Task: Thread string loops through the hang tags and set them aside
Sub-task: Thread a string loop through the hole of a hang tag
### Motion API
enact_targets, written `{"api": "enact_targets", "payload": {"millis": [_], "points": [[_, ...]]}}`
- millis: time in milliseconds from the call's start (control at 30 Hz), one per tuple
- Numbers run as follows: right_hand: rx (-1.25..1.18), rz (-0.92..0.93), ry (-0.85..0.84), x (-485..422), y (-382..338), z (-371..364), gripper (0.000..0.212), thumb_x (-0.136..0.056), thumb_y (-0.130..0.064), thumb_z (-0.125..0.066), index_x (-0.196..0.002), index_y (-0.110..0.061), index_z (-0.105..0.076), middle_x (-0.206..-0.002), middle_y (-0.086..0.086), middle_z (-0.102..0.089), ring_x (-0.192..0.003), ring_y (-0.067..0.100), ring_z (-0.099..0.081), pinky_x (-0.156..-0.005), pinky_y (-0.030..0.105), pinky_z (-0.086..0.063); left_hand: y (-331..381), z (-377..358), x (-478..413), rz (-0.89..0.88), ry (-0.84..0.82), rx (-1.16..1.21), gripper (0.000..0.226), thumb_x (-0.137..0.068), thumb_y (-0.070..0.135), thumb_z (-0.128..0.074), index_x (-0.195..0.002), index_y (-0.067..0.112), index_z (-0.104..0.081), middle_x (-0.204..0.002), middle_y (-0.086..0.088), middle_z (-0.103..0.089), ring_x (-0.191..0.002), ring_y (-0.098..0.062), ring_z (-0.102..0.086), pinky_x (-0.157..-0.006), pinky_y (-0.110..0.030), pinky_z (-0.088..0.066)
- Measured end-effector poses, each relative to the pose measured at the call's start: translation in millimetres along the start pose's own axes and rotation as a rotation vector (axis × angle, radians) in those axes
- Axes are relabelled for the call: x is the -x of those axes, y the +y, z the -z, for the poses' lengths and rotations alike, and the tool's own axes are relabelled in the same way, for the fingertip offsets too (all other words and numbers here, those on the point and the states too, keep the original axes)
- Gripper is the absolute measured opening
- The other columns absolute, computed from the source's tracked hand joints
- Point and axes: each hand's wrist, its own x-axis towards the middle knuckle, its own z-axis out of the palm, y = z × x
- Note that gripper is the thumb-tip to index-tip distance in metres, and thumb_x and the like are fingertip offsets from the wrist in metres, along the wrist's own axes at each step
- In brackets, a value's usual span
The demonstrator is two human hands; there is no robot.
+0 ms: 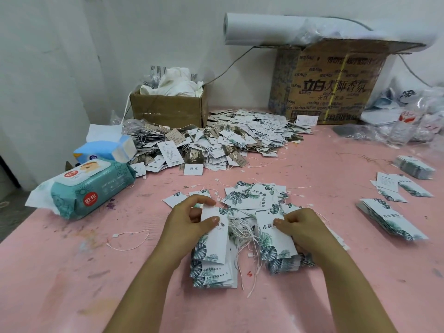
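Now L hand [189,219], R hand [305,228] on tag stacks [213,248]

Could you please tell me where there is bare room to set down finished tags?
Bare table lies below the wipes pack, left of the left hand, and right of the right hand. Crowded: tags around the hands, back heap.

Forearms forward; left hand [189,219] and right hand [303,227] apart, fingers [203,201] curled in pinches.

Lit softly and evenly. Closed behind by a plain white wall [120,32]; below it, a stained pink tabletop [60,272]; off the left edge, grey floor [12,219].
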Motion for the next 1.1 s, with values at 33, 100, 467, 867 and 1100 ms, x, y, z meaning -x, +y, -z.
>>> {"api": "enact_targets", "payload": {"millis": [33,100,467,867,1100], "points": [[0.021,-0.002,0.006,0,1,1,0.041,-0.084,-0.012,-0.064,-0.055,-0.011,-0.036,-0.047,0.0,-0.02,-0.038,0.014,-0.018,-0.045,0.021,-0.015,0,0,0,0.002,-0.003,-0.001,0.026,-0.079,-0.002,-0.069,-0.091,0.02,-0.062,-0.076,-0.003,-0.074,-0.068,-0.014,-0.068,-0.067,-0.035,-0.055],[0.04,-0.012,0.008,-1,2,2,0.043,-0.082,-0.013,-0.067,-0.053,-0.014,-0.036,-0.043,-0.004,-0.021,-0.036,0.012,-0.019,-0.047,0.022,-0.015,1,-1,1,0.009,-0.01,-0.001,0.028,-0.079,-0.002,-0.069,-0.094,0.021,-0.061,-0.075,-0.003,-0.074,-0.066,-0.014,-0.068,-0.065,-0.033,-0.055],[0.038,-0.013,0.045,1,3,5,0.03,-0.08,-0.014,-0.071,-0.062,-0.005,-0.049,-0.046,0.005,-0.03,-0.033,0.012,-0.024,-0.037,0.017,-0.021,1,-4,1,0.024,-0.016,-0.03,0.03,-0.079,0.0,-0.069,-0.095,0.023,-0.06,-0.077,-0.009,-0.073,-0.07,-0.023,-0.068,-0.068,-0.037,-0.054],[0.099,0.07,0.306,8,-8,6,0.023,-0.071,-0.017,-0.078,-0.061,-0.008,-0.06,-0.056,0.0,-0.053,-0.051,0.014,-0.046,-0.049,0.023,-0.033,-2,-6,1,0.003,-0.047,0.015,0.027,-0.081,0.0,-0.068,-0.098,0.019,-0.059,-0.062,0.0,-0.071,-0.055,-0.011,-0.066,-0.048,-0.014,-0.045],[-0.55,0.144,0.199,13,-25,2,0.014,-0.078,-0.009,-0.071,-0.071,-0.001,-0.061,-0.055,0.007,-0.044,-0.043,0.011,-0.033,-0.038,0.014,-0.023,-8,-11,-2,-0.037,-0.018,0.013,0.02,-0.087,0.008,-0.062,-0.095,0.026,-0.06,-0.063,-0.007,-0.068,-0.058,-0.021,-0.06,-0.058,-0.027,-0.043]]}}
